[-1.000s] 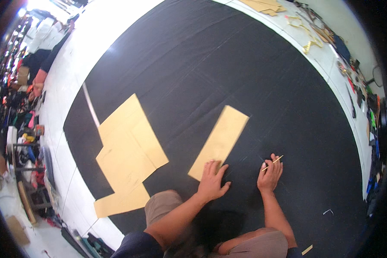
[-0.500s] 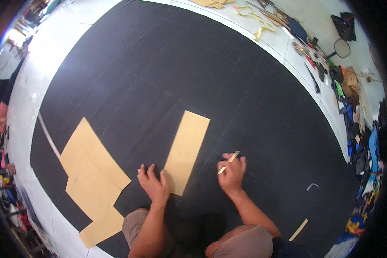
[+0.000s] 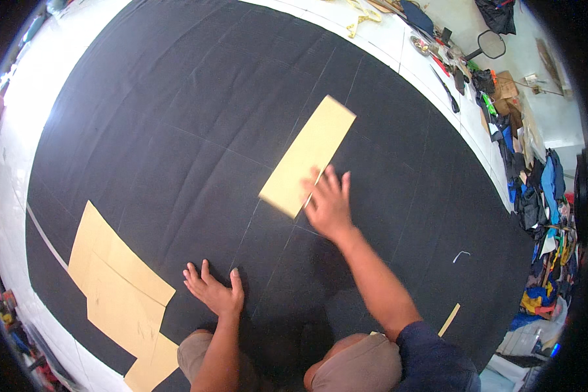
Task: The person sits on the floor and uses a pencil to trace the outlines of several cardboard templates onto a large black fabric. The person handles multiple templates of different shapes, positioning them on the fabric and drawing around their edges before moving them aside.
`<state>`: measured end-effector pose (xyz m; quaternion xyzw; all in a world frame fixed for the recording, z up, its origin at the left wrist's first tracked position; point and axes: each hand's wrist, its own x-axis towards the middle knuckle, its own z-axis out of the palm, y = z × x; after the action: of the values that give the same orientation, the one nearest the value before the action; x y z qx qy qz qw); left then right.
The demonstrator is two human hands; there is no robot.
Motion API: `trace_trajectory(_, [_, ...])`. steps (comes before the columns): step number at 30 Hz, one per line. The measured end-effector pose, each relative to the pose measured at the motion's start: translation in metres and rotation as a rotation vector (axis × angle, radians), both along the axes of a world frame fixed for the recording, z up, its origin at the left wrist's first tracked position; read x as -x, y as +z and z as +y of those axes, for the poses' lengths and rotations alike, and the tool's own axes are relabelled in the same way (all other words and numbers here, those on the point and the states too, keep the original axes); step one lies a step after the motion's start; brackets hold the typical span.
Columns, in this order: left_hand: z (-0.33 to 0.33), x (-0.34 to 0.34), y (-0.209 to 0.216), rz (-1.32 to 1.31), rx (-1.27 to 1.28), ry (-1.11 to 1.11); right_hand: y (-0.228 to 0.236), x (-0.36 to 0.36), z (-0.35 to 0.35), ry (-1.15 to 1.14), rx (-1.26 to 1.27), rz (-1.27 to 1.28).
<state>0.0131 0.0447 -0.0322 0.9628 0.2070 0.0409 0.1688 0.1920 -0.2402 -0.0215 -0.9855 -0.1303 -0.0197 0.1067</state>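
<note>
A large black cloth (image 3: 196,98) lies spread out, with thin pale lines marked on it. My right hand (image 3: 328,204) reaches forward onto the lower right edge of a long tan card rectangle (image 3: 310,153). Its fingers are outstretched, and a thin pale strip (image 3: 313,187) shows edge-on among them. Nearer to me and to the left, my left hand (image 3: 217,292) rests on the cloth, empty, fingers spread. Left of it lie overlapping tan card pattern pieces (image 3: 121,281).
A narrow yellowish strip (image 3: 449,320) and a small white scrap (image 3: 461,255) lie on the cloth at right. White floor tiles (image 3: 405,72) border it. Scissors (image 3: 445,89), a racket-shaped object (image 3: 490,46) and heaped cloth (image 3: 532,209) are along the right side.
The card rectangle has moved forward, away from me, and tilted further right. My right hand has moved forward onto it. My left hand has come off the card onto the cloth. The view has shifted.
</note>
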Motion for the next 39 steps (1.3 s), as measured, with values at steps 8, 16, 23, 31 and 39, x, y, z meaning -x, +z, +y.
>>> trace_trajectory(8, [-0.004,-0.004,0.002,0.018,-0.019,-0.012,-0.005,-0.030,-0.028,0.053,-0.129,0.041])
trace_trajectory(16, [-0.003,-0.002,0.000,0.040,-0.008,-0.001,-0.012,-0.020,-0.019,0.010,-0.159,0.053])
trace_trajectory(23, [-0.004,-0.002,-0.001,0.047,-0.038,-0.010,-0.010,-0.021,-0.020,0.029,-0.132,0.044])
trace_trajectory(31, [-0.006,-0.003,0.001,0.087,-0.035,0.011,-0.009,-0.020,-0.019,0.006,-0.172,0.031])
trace_trajectory(39, [-0.001,-0.001,-0.004,0.057,-0.075,-0.009,-0.008,-0.019,-0.016,-0.011,-0.206,0.038])
